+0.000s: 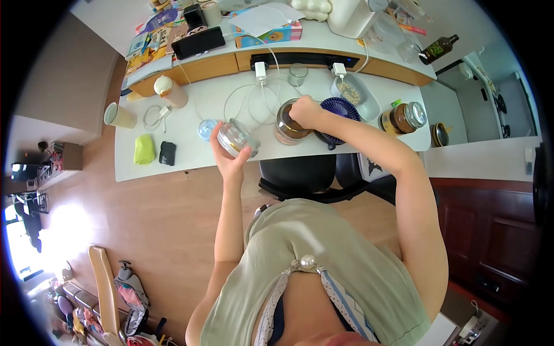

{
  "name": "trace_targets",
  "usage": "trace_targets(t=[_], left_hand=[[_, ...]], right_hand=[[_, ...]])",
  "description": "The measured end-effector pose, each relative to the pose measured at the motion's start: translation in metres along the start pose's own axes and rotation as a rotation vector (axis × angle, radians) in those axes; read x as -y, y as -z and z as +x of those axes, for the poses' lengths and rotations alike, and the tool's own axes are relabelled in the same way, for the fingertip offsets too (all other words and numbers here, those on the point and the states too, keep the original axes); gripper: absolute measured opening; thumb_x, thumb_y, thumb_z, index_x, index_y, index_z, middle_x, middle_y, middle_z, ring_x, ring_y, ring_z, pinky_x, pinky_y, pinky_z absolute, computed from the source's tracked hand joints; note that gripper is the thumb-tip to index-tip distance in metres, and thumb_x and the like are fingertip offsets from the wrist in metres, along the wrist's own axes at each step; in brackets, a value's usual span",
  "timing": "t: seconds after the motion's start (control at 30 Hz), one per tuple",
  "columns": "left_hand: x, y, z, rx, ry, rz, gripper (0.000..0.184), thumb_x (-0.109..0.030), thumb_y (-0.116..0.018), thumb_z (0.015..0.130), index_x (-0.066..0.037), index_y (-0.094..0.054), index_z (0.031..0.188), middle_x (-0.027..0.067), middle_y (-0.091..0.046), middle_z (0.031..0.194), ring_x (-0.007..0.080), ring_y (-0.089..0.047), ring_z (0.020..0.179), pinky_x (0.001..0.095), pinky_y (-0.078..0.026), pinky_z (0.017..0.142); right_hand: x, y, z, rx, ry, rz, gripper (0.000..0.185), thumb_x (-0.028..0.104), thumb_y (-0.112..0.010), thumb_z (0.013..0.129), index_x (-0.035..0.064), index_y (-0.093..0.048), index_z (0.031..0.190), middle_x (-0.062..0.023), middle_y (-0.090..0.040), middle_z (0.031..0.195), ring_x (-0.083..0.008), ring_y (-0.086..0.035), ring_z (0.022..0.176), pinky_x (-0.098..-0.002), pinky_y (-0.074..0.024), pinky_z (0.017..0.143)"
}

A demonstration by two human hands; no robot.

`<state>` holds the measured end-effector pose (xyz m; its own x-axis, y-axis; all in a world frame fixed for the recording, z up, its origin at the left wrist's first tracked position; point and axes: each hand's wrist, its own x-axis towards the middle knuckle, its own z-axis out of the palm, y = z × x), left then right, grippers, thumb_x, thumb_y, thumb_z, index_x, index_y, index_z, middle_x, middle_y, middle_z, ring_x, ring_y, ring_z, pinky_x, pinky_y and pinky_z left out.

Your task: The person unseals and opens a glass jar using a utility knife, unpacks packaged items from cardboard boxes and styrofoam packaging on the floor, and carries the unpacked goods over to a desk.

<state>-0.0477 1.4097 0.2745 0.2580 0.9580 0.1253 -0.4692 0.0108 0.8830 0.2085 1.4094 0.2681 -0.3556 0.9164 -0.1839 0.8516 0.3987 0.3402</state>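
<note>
My left hand (229, 158) is wrapped round a clear glass jar (238, 138), tilted above the front part of the white desk. My right hand (306, 111) is at the mouth of a brown-topped jar (290, 128), its fingers closed; what they hold, if anything, is hidden. Right beside that jar sits a dark blue ribbed basket (339, 112), partly behind my right forearm. A light blue round object (206, 129) lies just left of the glass jar.
White cables and chargers (261, 71) lie behind the jars. At the right are a grey container (368, 104) and a lidded jar (405, 118). A bottle (175, 95), a cup (120, 116) and a green cloth (144, 149) stand or lie left. Black chairs (297, 173) touch the front edge.
</note>
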Motion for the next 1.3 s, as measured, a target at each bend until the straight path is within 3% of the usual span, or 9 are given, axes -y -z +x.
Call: trace_targets(t=[0.03,0.17,0.27,0.37,0.73,0.8,1.0,1.13,1.3], left_hand=[[0.000,0.003,-0.003,-0.001,0.000,-0.013,0.084,-0.015,-0.079,0.062,-0.011,-0.035,0.133,0.0073,-0.042,0.121,0.0208,-0.046,0.109,0.0350,-0.042,0.091],[0.001,0.015,-0.010,-0.031,-0.003,-0.011,0.084,-0.014,-0.078,0.063,-0.011,-0.034,0.134,0.0083,-0.041,0.122,0.0211,-0.046,0.109,0.0348,-0.043,0.091],[0.005,0.022,-0.014,-0.030,-0.008,-0.003,0.085,-0.015,-0.078,0.063,-0.010,-0.033,0.134,0.0089,-0.041,0.123,0.0212,-0.046,0.109,0.0348,-0.043,0.090],[0.004,0.026,-0.018,-0.031,-0.003,0.001,0.085,-0.016,-0.078,0.063,-0.010,-0.033,0.135,0.0089,-0.041,0.123,0.0211,-0.046,0.110,0.0347,-0.043,0.091],[0.005,0.010,-0.024,0.020,-0.015,0.038,0.086,-0.024,-0.080,0.064,-0.010,-0.034,0.134,0.0083,-0.042,0.121,0.0214,-0.047,0.109,0.0348,-0.041,0.092],[0.007,0.007,-0.028,0.006,0.009,0.026,0.087,-0.025,-0.081,0.063,-0.009,-0.033,0.135,0.0081,-0.042,0.121,0.0218,-0.047,0.109,0.0351,-0.041,0.092],[0.006,0.000,-0.028,0.026,0.015,-0.029,0.091,-0.027,-0.082,0.063,-0.008,-0.031,0.136,0.0087,-0.042,0.123,0.0237,-0.048,0.112,0.0367,-0.040,0.094],[0.005,-0.002,-0.032,0.026,0.035,-0.053,0.092,-0.027,-0.082,0.064,-0.008,-0.029,0.137,0.0088,-0.040,0.127,0.0242,-0.046,0.114,0.0382,-0.040,0.096],[0.008,-0.006,-0.040,-0.005,0.066,-0.008,0.097,-0.031,-0.083,0.061,-0.008,-0.029,0.138,0.0087,-0.039,0.129,0.0246,-0.043,0.118,0.0388,-0.039,0.098]], right_hand=[[-0.003,0.016,-0.001,0.090,-0.013,0.079,0.005,0.014,-0.062,0.065,0.0128,-0.067,0.064,-0.0020,-0.065,0.069,-0.0206,-0.064,0.072,-0.0330,-0.0467,0.063],[-0.019,0.014,-0.010,-0.245,0.132,0.203,0.007,0.012,-0.060,0.068,0.0081,-0.065,0.070,-0.0042,-0.060,0.078,-0.0212,-0.059,0.085,-0.0320,-0.0432,0.077],[-0.025,0.020,-0.024,-0.143,0.084,0.203,0.004,0.012,-0.059,0.070,0.0090,-0.061,0.071,-0.0038,-0.057,0.077,-0.0204,-0.057,0.085,-0.0311,-0.0425,0.077],[-0.023,0.040,-0.056,-0.421,0.121,0.139,0.002,0.012,-0.058,0.070,0.0098,-0.058,0.070,-0.0024,-0.055,0.073,-0.0189,-0.054,0.082,-0.0295,-0.0417,0.075],[0.004,0.022,-0.106,-0.725,-0.065,0.078,0.004,0.013,-0.057,0.066,0.0104,-0.054,0.067,0.0003,-0.049,0.072,-0.0152,-0.049,0.076,-0.0272,-0.0379,0.066],[0.007,0.009,-0.113,-0.586,-0.003,0.111,0.009,0.013,-0.058,0.066,0.0102,-0.060,0.075,0.0013,-0.051,0.074,-0.0149,-0.049,0.075,-0.0274,-0.0372,0.065],[-0.024,-0.001,-0.132,-0.952,-0.799,0.688,0.013,0.021,-0.068,0.075,0.0086,-0.065,0.073,-0.0050,-0.061,0.071,-0.0270,-0.058,0.070,-0.0381,-0.0422,0.063],[-0.082,-0.108,-0.162,-0.775,-1.413,0.703,0.012,0.028,-0.071,0.072,0.0157,-0.072,0.075,-0.0103,-0.063,0.075,-0.0305,-0.059,0.071,-0.0400,-0.0469,0.066],[-0.101,-0.159,-0.151,-0.471,-1.646,0.713,0.012,0.032,-0.071,0.072,0.0200,-0.073,0.073,-0.0080,-0.062,0.087,-0.0285,-0.057,0.089,-0.0418,-0.0438,0.080]])
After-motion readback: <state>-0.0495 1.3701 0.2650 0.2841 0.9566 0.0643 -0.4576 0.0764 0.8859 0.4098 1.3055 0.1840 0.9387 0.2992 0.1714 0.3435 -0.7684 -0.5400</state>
